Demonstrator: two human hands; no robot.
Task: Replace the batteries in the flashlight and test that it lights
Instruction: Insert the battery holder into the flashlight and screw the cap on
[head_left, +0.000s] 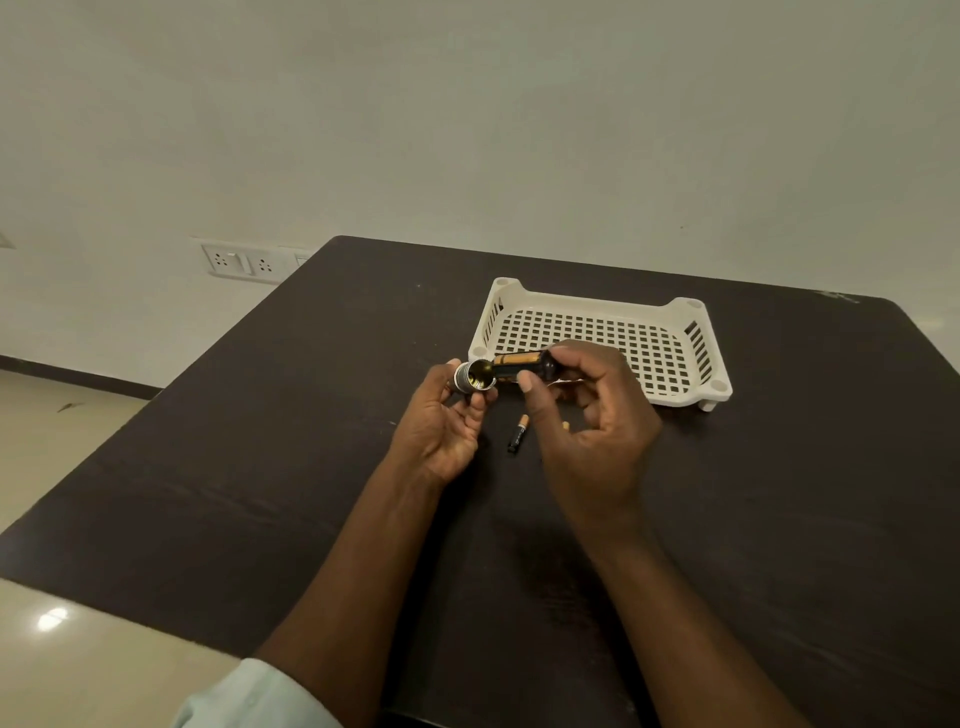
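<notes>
My left hand (445, 421) grips the silver flashlight body (474, 378), its open end turned toward me and to the right. My right hand (587, 415) pinches a black battery holder (522, 365) loaded with gold-and-black batteries, its tip at the mouth of the flashlight body. A loose gold-and-black battery (518, 433) lies on the dark table (260, 467) between my hands. Another small gold piece (565, 426) shows just under my right palm, mostly hidden.
A white perforated plastic tray (670, 312) stands on the table behind my right hand. The table's left edge drops to a tiled floor (52, 441). A wall socket panel (244, 260) sits on the wall at the left.
</notes>
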